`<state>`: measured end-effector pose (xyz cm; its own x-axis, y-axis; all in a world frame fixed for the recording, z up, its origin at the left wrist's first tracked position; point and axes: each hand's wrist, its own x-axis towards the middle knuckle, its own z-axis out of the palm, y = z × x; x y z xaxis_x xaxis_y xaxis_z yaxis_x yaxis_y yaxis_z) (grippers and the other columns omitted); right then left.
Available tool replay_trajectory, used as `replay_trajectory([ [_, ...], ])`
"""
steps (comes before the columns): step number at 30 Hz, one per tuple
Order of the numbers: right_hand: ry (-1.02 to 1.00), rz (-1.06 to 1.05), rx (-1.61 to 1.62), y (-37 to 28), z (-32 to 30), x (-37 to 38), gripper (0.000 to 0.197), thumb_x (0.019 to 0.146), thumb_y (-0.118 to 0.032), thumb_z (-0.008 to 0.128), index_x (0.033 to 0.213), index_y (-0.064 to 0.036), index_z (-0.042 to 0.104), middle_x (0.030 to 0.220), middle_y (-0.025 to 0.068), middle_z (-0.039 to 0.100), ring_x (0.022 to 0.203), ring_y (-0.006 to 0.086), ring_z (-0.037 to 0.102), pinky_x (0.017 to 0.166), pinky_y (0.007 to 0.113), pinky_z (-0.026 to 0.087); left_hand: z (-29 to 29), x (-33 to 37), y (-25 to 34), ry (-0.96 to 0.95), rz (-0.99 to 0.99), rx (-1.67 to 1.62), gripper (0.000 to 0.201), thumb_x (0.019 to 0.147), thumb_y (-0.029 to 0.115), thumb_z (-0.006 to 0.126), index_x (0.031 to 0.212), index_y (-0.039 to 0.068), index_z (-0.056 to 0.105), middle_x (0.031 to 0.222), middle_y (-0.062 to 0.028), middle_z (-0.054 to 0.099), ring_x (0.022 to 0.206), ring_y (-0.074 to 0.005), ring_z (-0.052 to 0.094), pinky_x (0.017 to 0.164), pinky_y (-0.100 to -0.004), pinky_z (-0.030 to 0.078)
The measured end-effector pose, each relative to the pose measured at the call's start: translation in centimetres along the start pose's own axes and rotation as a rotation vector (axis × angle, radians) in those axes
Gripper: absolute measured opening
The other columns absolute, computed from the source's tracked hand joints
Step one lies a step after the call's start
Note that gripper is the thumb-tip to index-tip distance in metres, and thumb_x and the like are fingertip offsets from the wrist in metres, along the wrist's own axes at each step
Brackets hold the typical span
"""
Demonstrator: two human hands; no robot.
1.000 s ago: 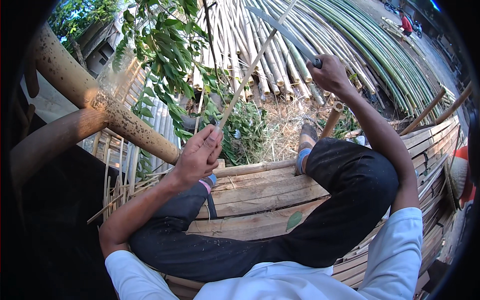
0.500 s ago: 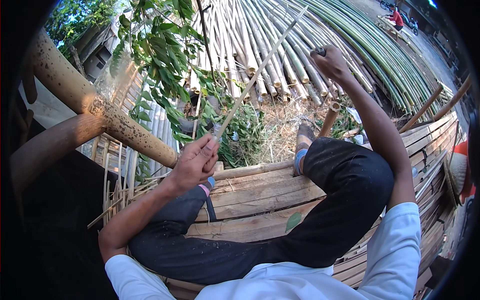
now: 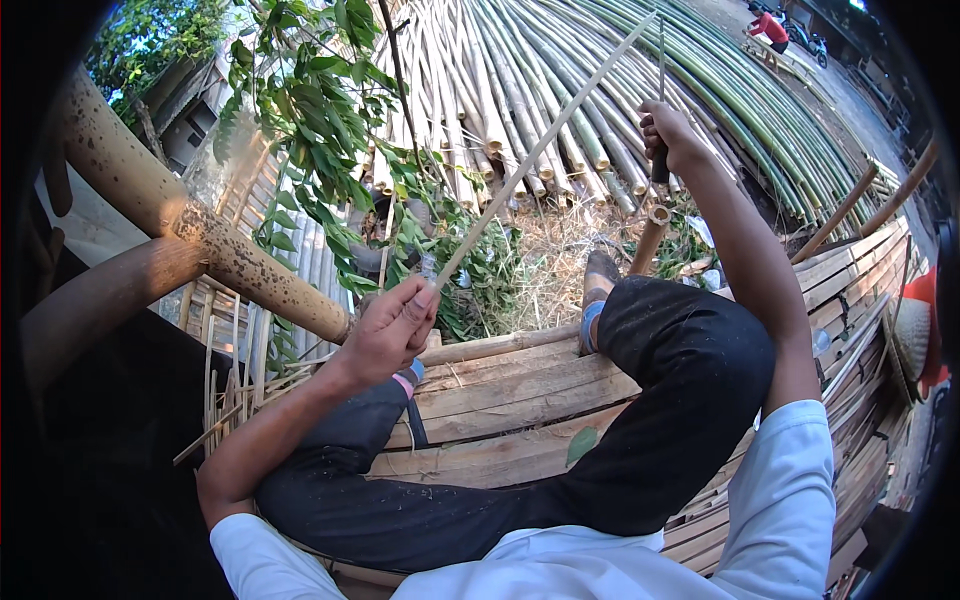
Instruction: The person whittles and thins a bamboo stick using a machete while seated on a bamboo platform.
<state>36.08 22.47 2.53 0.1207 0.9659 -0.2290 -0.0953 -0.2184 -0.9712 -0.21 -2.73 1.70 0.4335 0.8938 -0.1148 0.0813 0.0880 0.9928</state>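
Closed around the lower end of a long, thin bamboo strip (image 3: 540, 152) is my left hand (image 3: 388, 326), held above my folded left leg. The strip slants up and away to the right, its far end in front of the bamboo poles. My right hand (image 3: 674, 138) is raised beyond my right knee, wrapped round the dark handle of a knife (image 3: 661, 72). The knife's narrow blade points up, close to the strip's far tip; I cannot tell whether they touch.
I sit on a bamboo slat platform (image 3: 500, 400). Many bamboo poles (image 3: 600, 110) lie piled ahead. A thick bamboo post (image 3: 270, 290) and a leafy branch (image 3: 320, 110) stand at left. A short bamboo stub (image 3: 650, 240) rises near my right foot. A person in red (image 3: 770, 28) is far right.
The knife has turned so that its blade now shows upright above my right hand, which has shifted slightly right and down. The strip's far end has swung to the right.
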Motion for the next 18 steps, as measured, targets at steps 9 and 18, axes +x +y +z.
replay_trajectory([
  [9, 0.014, -0.538, -1.626, 1.8, 3.6, -4.2, 0.015, 0.071, -0.017, 0.06, 0.078, -0.0041, 0.066, 0.066, 0.0098, 0.063, 0.061, 0.0203, 0.063, 0.057, 0.037, 0.049, -0.6, 0.7, -0.2, 0.224, -0.016, 0.11, 0.026, 0.101, 0.031, 0.038, 0.091, 0.008, 0.046, 0.06, 0.0056, 0.035, 0.051, -0.0026, 0.028, 0.045, -0.0197, 0.023],
  [18, -0.052, -0.682, -1.604, -0.9, 5.5, -5.8, 0.018, 0.073, -0.024, 0.063, 0.078, -0.0073, 0.068, 0.058, 0.0073, 0.059, 0.053, 0.0218, 0.058, 0.054, 0.038, 0.046, -5.1, 1.3, -4.8, 0.516, -0.227, 0.382, 0.026, 0.099, 0.027, 0.042, 0.089, 0.005, 0.049, 0.064, 0.0017, 0.042, 0.056, -0.0064, 0.037, 0.05, -0.025, 0.033],
])
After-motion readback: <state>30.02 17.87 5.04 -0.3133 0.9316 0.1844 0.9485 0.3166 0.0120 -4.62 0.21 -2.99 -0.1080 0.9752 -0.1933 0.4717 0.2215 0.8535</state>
